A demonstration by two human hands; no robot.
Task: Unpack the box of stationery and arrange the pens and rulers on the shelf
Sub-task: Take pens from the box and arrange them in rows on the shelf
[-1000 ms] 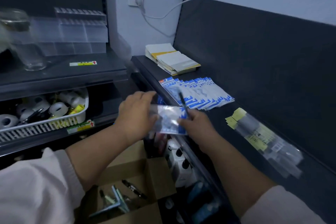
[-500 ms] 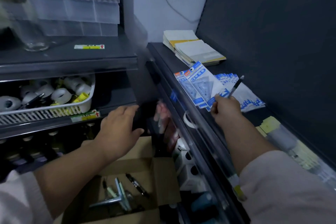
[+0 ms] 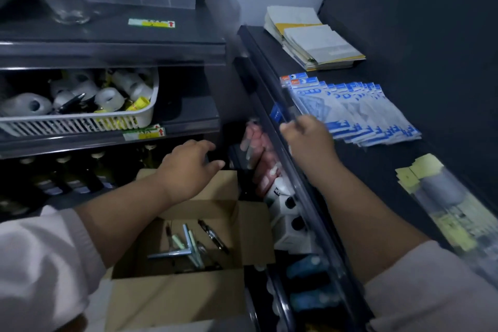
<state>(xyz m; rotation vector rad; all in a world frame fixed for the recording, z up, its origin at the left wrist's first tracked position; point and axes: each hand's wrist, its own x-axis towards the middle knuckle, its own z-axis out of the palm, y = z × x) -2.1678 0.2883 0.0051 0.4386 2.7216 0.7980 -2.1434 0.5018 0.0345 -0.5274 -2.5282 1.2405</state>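
**Two hands between box and shelf**

The left hand (image 3: 188, 167) hangs over the open cardboard box (image 3: 175, 294), fingers loosely bent and released, with nothing in them. The right hand (image 3: 307, 140) sits at the front edge of the dark shelf (image 3: 377, 170), just beside the ruler packs (image 3: 358, 113). Its fingers are curled, but blur hides whether they grip anything; I cannot tell.

The ruler packs lie flat on the shelf in one overlapping fan of about ten; the edges overlap too much for an exact count. At least five pens (image 3: 188, 245) lie loose and crossed on the bottom of the one box, below the left forearm.

Behind the fan rests one pile of notebooks (image 3: 315, 40). Nearer on the same shelf lies one clear packet with yellow labels (image 3: 436, 197). On the left rack, one white basket (image 3: 80, 122) holds tape rolls.
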